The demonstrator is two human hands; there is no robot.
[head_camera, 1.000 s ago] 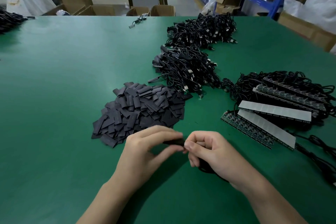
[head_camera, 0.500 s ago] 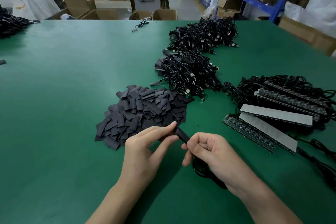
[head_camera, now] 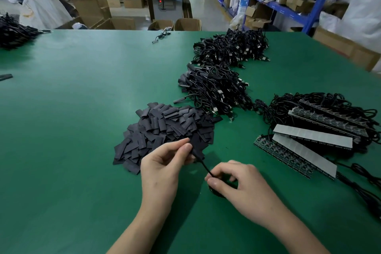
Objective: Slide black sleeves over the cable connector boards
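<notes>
My left hand [head_camera: 162, 168] pinches a black sleeved connector end [head_camera: 195, 153] between thumb and forefinger, just in front of the heap of flat black sleeves [head_camera: 167, 130]. A thin black cable [head_camera: 204, 166] runs from it down to my right hand [head_camera: 237, 186], which pinches the cable and covers a coiled loop of it on the green table [head_camera: 72, 130]. The board inside the sleeve is hidden.
Two piles of black cables with USB plugs [head_camera: 216, 88] [head_camera: 233, 47] lie behind the sleeves. At right, strips of connector boards [head_camera: 305, 144] rest on tangled cables. Another cable pile [head_camera: 12, 33] sits far left. Boxes and blue shelving stand beyond the table.
My hands have drawn apart: the left lifted the sleeved end up toward the sleeve heap, the right slid back down the cable toward me. The view has shifted slightly.
</notes>
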